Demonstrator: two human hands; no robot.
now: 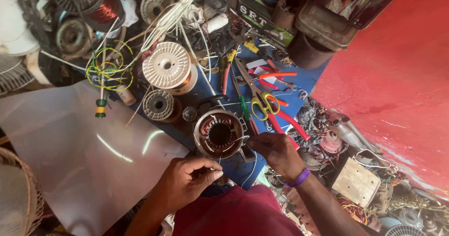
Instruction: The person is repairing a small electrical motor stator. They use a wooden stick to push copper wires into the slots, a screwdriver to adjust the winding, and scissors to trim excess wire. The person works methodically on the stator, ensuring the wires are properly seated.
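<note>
Stator [219,134] sits centre of the blue bench [306,79], copper windings round its bore, just ahead of my hands. My left hand [187,182] is curled tight below it, thumb & fingers pinched narrow on a thin white thread [220,160]; the thread runs up toward the stator. My right hand [276,151] is at the stator's right rim, fingers closed on something fine, can't tell what. Purple band [299,177] on that wrist. Clutter crowds the far side: yellow-handled scissors [261,100] & red-handled pliers [285,119] right behind my right hand, green screwdriver [244,106] beside them. White spool [167,67] w/ copper wire, smaller grey spool [159,105] left of stator, loops of green-yellow wire [108,67] further left. Clear plastic sheet [75,142] covers bench's left part. Red floor [402,67] to the right; scrap motor parts [327,138] piled at bench edge.
</note>
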